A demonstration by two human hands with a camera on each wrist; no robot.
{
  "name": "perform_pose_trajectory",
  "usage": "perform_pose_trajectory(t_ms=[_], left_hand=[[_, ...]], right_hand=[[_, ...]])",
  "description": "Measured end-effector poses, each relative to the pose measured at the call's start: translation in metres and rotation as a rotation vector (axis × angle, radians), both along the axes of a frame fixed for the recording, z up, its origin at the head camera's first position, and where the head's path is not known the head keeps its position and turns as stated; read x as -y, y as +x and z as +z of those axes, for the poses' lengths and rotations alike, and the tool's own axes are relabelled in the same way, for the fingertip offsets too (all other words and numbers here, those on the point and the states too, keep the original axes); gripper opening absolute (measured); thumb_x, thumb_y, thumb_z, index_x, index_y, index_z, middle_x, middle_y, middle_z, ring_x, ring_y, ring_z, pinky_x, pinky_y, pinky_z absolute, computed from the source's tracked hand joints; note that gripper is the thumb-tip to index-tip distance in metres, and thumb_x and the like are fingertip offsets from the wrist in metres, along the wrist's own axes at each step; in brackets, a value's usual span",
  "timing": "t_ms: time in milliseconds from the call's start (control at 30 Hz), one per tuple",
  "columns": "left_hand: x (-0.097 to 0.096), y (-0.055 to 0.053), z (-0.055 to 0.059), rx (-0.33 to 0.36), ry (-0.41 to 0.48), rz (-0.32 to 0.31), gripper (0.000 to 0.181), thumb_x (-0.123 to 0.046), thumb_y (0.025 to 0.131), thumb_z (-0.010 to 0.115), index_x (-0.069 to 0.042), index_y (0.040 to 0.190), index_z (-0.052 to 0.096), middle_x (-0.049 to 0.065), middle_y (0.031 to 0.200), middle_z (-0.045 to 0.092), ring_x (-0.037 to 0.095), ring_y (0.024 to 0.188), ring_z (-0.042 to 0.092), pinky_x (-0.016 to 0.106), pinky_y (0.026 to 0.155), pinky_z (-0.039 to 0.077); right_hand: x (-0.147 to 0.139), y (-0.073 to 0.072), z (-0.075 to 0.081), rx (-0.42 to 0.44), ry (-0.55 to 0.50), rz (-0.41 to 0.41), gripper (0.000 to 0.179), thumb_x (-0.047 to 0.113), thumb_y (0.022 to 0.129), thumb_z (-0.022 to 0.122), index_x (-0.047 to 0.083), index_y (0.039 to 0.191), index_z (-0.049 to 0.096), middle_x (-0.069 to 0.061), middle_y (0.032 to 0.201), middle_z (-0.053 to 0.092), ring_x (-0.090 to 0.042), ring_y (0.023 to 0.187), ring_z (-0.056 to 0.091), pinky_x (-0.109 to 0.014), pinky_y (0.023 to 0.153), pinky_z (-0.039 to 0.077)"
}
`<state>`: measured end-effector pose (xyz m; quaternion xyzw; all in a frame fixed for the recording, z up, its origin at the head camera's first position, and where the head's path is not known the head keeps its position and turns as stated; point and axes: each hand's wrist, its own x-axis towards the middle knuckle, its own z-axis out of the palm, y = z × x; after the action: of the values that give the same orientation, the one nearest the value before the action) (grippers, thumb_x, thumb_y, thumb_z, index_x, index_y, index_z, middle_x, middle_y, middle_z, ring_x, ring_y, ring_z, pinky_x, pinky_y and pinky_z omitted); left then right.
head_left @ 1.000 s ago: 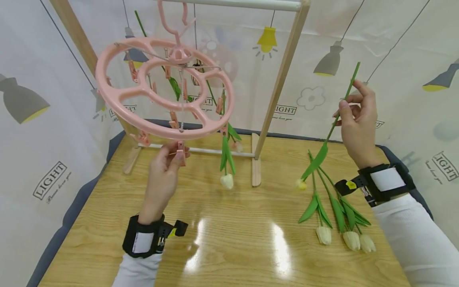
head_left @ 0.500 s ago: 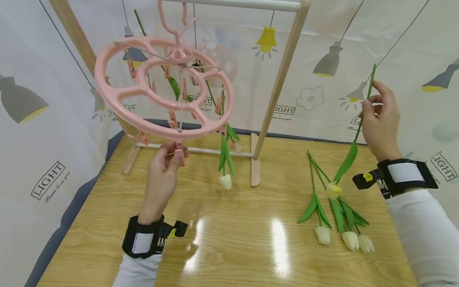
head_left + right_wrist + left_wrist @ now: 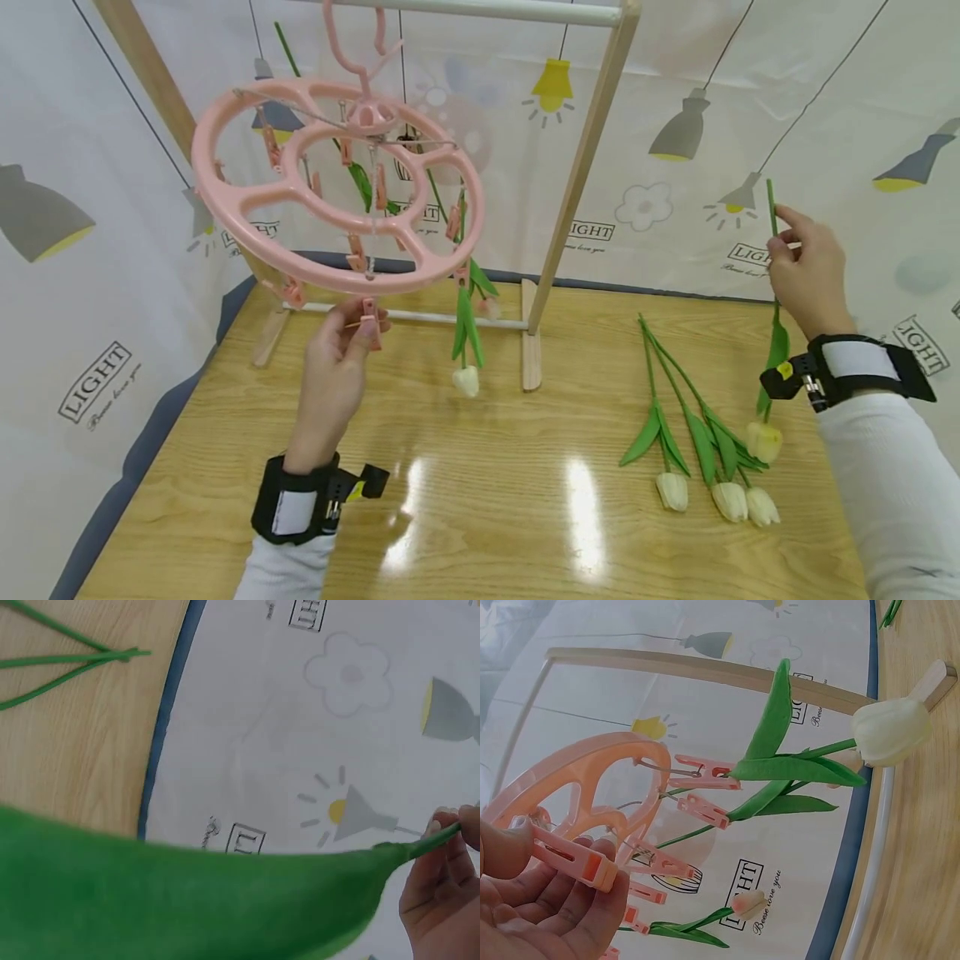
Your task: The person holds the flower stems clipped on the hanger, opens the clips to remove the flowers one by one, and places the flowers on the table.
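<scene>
My left hand (image 3: 335, 367) pinches a pink clothespin (image 3: 371, 321) that hangs below the near rim of a round pink drying hanger (image 3: 270, 254). In the left wrist view, thumb and fingers press this clothespin (image 3: 574, 859) between them. Off to the right, my right hand (image 3: 812, 271) pinches the green stem of a yellow tulip (image 3: 764, 442), whose bloom points down. A long leaf (image 3: 225, 900) of that tulip fills the lower part of the right wrist view. From the hanger's right side a white tulip (image 3: 466, 382) hangs upside down in a clothespin.
Several white tulips (image 3: 672, 492) lie on the wooden table (image 3: 480, 500) at the right. A frame with wooden posts (image 3: 585, 167) and a white top bar (image 3: 495, 8) carries the hanger. A printed cloth (image 3: 675, 250) stands behind. Another tulip with a pinkish bloom (image 3: 750, 903) also hangs from the hanger.
My right hand has moved right and then lower with the yellow tulip, whose stem now hangs nearly upright, bloom down. The left hand keeps its pinch on the clothespin.
</scene>
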<state>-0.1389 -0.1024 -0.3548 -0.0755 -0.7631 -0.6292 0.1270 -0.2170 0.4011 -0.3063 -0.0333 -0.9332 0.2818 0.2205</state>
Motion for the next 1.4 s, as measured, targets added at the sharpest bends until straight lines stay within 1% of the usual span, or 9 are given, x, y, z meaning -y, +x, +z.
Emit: perform_pose_trajectory(t_ms=[100, 200, 433, 633, 733, 833, 967, 1067, 1400], left_hand=[[0.000, 0.000, 0.000, -0.004, 0.001, 0.000, 0.033, -0.012, 0.102, 0.045, 0.004, 0.131, 0.050, 0.018, 0.115, 0.062, 0.024, 0.104, 0.060, 0.013, 0.081, 0.049], [-0.001, -0.001, 0.000, 0.000, 0.005, 0.001, 0.033, -0.012, 0.102, 0.045, 0.004, 0.131, 0.050, 0.018, 0.115, 0.062, 0.026, 0.104, 0.060, 0.013, 0.081, 0.049], [-0.001, -0.002, -0.001, 0.019, 0.019, 0.007, 0.033, -0.010, 0.102, 0.045, 0.006, 0.130, 0.050, 0.021, 0.115, 0.062, 0.023, 0.102, 0.060, 0.012, 0.081, 0.049], [-0.001, -0.002, -0.002, 0.018, 0.022, 0.005, 0.033, -0.010, 0.102, 0.046, 0.006, 0.130, 0.050, 0.024, 0.116, 0.061, 0.020, 0.102, 0.060, 0.013, 0.081, 0.049], [-0.001, -0.002, -0.002, 0.009, 0.015, 0.003, 0.033, -0.011, 0.102, 0.046, 0.006, 0.130, 0.050, 0.023, 0.116, 0.061, 0.021, 0.102, 0.060, 0.013, 0.081, 0.049], [-0.002, -0.002, -0.002, -0.003, 0.009, 0.005, 0.033, -0.011, 0.102, 0.046, 0.007, 0.129, 0.051, 0.021, 0.113, 0.062, 0.021, 0.100, 0.060, 0.013, 0.079, 0.049], [-0.002, -0.002, -0.002, -0.001, 0.010, 0.010, 0.033, -0.011, 0.102, 0.046, 0.007, 0.128, 0.051, 0.019, 0.111, 0.062, 0.020, 0.099, 0.060, 0.012, 0.078, 0.048], [-0.002, -0.001, -0.003, 0.014, 0.018, 0.003, 0.033, -0.010, 0.102, 0.046, 0.007, 0.129, 0.051, 0.019, 0.112, 0.062, 0.022, 0.100, 0.060, 0.011, 0.078, 0.048], [-0.003, -0.001, 0.000, 0.001, 0.019, -0.001, 0.033, -0.012, 0.102, 0.045, 0.006, 0.129, 0.051, 0.017, 0.113, 0.061, 0.017, 0.099, 0.059, 0.012, 0.079, 0.049]], right_hand=[[-0.010, 0.002, -0.006, 0.053, 0.034, 0.019, 0.048, 0.006, 0.099, 0.038, 0.004, 0.148, 0.038, -0.030, 0.109, 0.052, 0.006, 0.058, 0.039, -0.015, 0.047, 0.034], [-0.017, 0.002, -0.011, 0.101, 0.070, 0.054, 0.047, 0.005, 0.099, 0.037, 0.001, 0.146, 0.038, -0.033, 0.107, 0.054, 0.005, 0.057, 0.041, -0.021, 0.047, 0.036], [-0.025, 0.003, -0.025, 0.207, 0.164, 0.171, 0.046, -0.001, 0.099, 0.036, -0.009, 0.143, 0.037, -0.034, 0.098, 0.052, -0.022, 0.060, 0.045, -0.033, 0.048, 0.033], [-0.028, 0.002, -0.046, 0.255, 0.162, 0.189, 0.046, -0.002, 0.099, 0.036, -0.010, 0.144, 0.035, -0.039, 0.101, 0.054, -0.042, 0.077, 0.054, -0.037, 0.052, 0.036], [-0.028, 0.002, -0.058, 0.271, 0.170, 0.190, 0.046, -0.004, 0.098, 0.037, -0.009, 0.143, 0.037, -0.039, 0.098, 0.056, -0.041, 0.073, 0.053, -0.038, 0.052, 0.035], [-0.026, 0.002, -0.068, 0.315, 0.176, 0.191, 0.047, -0.003, 0.097, 0.037, -0.009, 0.144, 0.037, -0.039, 0.100, 0.057, -0.033, 0.063, 0.050, -0.037, 0.050, 0.035], [-0.017, 0.006, -0.078, 0.408, 0.174, 0.240, 0.048, -0.002, 0.098, 0.035, -0.008, 0.145, 0.033, -0.040, 0.106, 0.057, -0.024, 0.053, 0.043, -0.034, 0.049, 0.032], [-0.009, 0.008, -0.085, 0.459, 0.181, 0.280, 0.048, -0.001, 0.099, 0.036, -0.009, 0.145, 0.032, -0.038, 0.103, 0.058, -0.021, 0.051, 0.040, -0.034, 0.049, 0.032], [0.005, 0.001, -0.117, 0.420, 0.285, 0.289, 0.043, 0.002, 0.099, 0.044, -0.007, 0.142, 0.040, -0.023, 0.070, 0.063, -0.017, 0.044, 0.039, -0.031, 0.044, 0.031]])
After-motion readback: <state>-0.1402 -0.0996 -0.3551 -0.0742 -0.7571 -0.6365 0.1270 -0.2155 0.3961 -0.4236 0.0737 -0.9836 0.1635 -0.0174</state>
